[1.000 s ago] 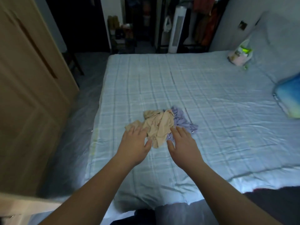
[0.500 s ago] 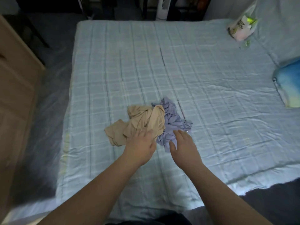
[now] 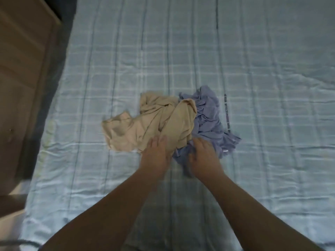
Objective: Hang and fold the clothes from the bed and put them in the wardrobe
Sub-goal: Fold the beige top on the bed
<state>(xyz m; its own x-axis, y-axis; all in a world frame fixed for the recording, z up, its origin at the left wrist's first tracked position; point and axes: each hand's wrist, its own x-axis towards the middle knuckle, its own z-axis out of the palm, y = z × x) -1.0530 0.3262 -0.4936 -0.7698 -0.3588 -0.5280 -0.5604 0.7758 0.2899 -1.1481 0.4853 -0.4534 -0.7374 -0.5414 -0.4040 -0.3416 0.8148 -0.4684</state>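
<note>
Your left hand (image 3: 157, 156) lies palm down on the near edge of the beige garment (image 3: 155, 122), fingers (image 3: 159, 142) extended and flat; the grip is open, pressing on the cloth and not closed around it. Your right hand (image 3: 204, 158) rests on the near edge of the lavender garment (image 3: 210, 120), fingers (image 3: 201, 143) curled down into the fabric; whether that grip has closed on cloth cannot be told, as the fingertips are blurred and partly buried in the folds. The two hands sit just beside each other, apart, with a strip of lavender cloth between them. Both garments are crumpled and unfolded, lying on the bed (image 3: 253, 69) near its middle. The beige one overlaps the left side of the lavender one and spreads further to the left. A small white tag (image 3: 225, 150) shows at the lavender garment's near right hem. The bed carries a pale blue checked sheet, wrinkled toward the near edge. A wooden panel (image 3: 21, 60) stands along the left of the bed.
</note>
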